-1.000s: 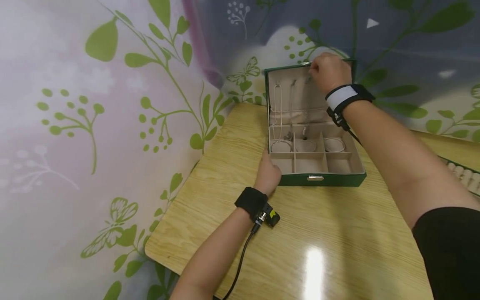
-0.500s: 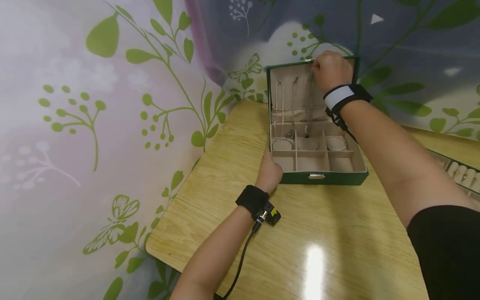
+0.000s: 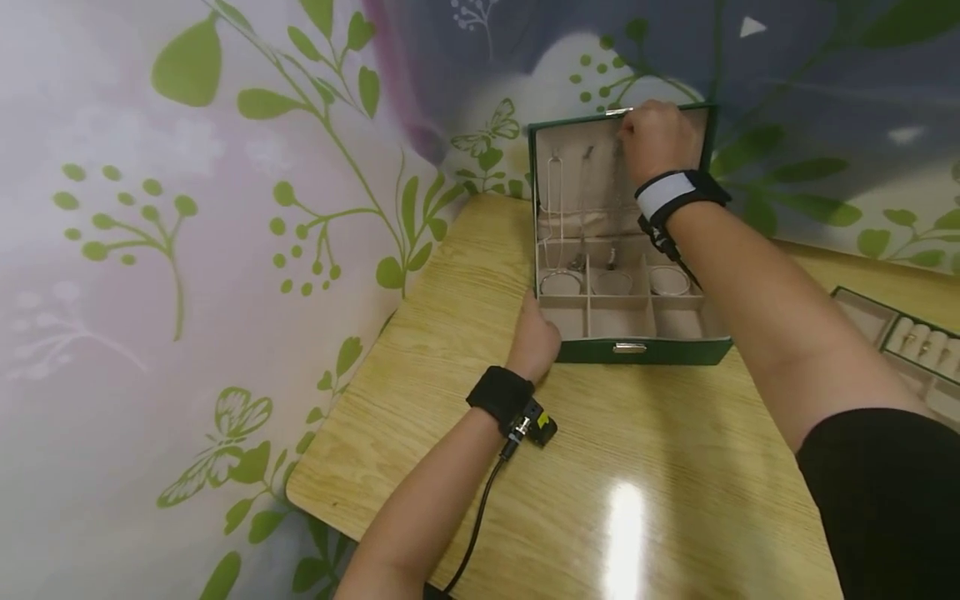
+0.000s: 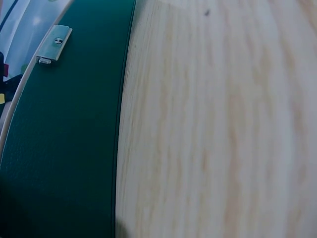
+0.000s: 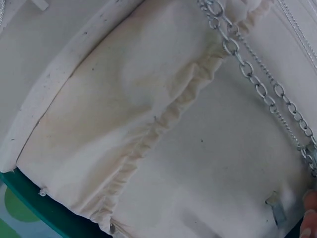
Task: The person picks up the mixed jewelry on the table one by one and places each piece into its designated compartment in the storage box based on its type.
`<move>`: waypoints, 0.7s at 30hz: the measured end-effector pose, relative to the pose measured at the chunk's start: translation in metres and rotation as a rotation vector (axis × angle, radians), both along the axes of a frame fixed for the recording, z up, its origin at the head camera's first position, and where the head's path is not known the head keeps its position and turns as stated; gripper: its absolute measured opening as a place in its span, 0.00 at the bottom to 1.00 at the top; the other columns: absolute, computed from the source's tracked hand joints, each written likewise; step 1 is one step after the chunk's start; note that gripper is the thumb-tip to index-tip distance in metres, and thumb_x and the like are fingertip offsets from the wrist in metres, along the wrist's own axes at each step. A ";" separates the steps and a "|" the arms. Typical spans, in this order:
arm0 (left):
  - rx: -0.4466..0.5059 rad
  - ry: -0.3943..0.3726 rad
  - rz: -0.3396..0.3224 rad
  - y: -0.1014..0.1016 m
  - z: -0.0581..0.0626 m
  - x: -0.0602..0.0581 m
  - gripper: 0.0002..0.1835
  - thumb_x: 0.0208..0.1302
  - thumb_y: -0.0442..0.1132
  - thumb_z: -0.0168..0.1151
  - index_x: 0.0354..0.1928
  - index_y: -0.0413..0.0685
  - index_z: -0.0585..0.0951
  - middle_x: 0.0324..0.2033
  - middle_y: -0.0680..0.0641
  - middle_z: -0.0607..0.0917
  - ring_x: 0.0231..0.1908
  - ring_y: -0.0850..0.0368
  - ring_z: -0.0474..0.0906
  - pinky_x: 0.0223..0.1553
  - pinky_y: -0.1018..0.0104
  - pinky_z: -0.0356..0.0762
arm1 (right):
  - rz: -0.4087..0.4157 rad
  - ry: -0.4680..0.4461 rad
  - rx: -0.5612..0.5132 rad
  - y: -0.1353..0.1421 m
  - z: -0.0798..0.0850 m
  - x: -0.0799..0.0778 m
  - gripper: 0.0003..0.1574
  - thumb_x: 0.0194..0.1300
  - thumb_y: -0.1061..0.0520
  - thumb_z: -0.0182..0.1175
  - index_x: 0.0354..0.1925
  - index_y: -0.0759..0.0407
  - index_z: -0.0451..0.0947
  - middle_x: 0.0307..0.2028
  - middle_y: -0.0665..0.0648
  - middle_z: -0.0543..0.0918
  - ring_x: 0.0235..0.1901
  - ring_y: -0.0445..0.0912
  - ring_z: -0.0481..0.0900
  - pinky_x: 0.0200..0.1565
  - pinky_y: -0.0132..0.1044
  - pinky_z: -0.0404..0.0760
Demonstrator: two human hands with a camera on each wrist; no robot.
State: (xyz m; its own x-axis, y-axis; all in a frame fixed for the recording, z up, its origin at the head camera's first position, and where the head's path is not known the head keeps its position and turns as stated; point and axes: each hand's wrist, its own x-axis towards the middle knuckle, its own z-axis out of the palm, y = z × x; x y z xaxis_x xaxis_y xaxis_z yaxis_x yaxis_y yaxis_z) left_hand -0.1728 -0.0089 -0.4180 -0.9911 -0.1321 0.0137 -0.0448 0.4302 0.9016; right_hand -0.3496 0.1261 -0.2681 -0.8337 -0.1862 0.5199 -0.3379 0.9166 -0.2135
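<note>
A green jewelry box [image 3: 652, 353] stands on the table with its lid raised. My left hand [image 3: 536, 343] holds the box at its front left corner. Up at the top of the lid, my right hand [image 3: 660, 142] has curled fingers beside the upper end of a silver chain necklace [image 3: 617, 179], seeming to pinch it. The right wrist view shows the fingertips [image 5: 309, 215] at the lower right edge, close to the chain. Two other necklaces hang on the lid, including a pale one [image 3: 555, 183] at left. Bangles [image 3: 561, 283] lie in the rear compartments.
Right of the box sits a tray [image 3: 862, 315] with ring rolls [image 3: 926, 342], partly behind my right arm. The wood table [image 3: 420, 400] meets patterned walls [image 3: 247, 208] at left and back. A cable [image 3: 480, 521] runs from my left wrist.
My view shifts slightly, bringing more of the ring tray into sight at right. Both hands stay at the same places on the box.
</note>
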 end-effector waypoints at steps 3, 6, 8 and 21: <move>0.009 0.009 -0.025 0.001 -0.001 0.001 0.33 0.63 0.22 0.35 0.71 0.29 0.42 0.71 0.34 0.48 0.71 0.48 0.45 0.69 0.61 0.47 | -0.017 0.015 0.013 0.005 -0.001 0.002 0.14 0.70 0.58 0.53 0.43 0.62 0.84 0.42 0.65 0.82 0.41 0.59 0.79 0.41 0.54 0.78; 0.015 0.019 -0.054 0.002 -0.002 0.002 0.34 0.63 0.21 0.35 0.71 0.28 0.41 0.71 0.33 0.47 0.71 0.47 0.44 0.69 0.60 0.47 | -0.040 0.019 0.021 0.011 -0.003 0.004 0.14 0.69 0.58 0.54 0.43 0.61 0.84 0.42 0.64 0.83 0.40 0.59 0.80 0.40 0.54 0.78; 0.016 0.027 -0.071 0.003 -0.003 0.002 0.34 0.62 0.21 0.35 0.70 0.28 0.41 0.71 0.33 0.47 0.71 0.47 0.44 0.69 0.60 0.47 | -0.050 0.002 0.023 0.013 -0.003 0.006 0.13 0.69 0.58 0.54 0.44 0.60 0.84 0.43 0.64 0.83 0.41 0.59 0.80 0.42 0.54 0.78; 0.025 0.009 -0.098 -0.010 -0.005 0.005 0.34 0.62 0.22 0.34 0.70 0.27 0.41 0.71 0.31 0.46 0.71 0.46 0.42 0.69 0.57 0.46 | -0.032 -0.025 -0.053 0.016 -0.005 0.021 0.17 0.71 0.61 0.47 0.40 0.62 0.84 0.40 0.65 0.83 0.36 0.57 0.78 0.37 0.47 0.71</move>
State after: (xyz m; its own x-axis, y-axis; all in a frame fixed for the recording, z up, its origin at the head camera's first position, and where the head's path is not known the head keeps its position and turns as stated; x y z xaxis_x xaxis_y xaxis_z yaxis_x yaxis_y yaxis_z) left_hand -0.1681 -0.0191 -0.4230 -0.9992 -0.0352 0.0209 0.0047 0.4096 0.9123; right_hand -0.3284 0.1425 -0.2734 -0.8515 -0.1321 0.5074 -0.3028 0.9139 -0.2702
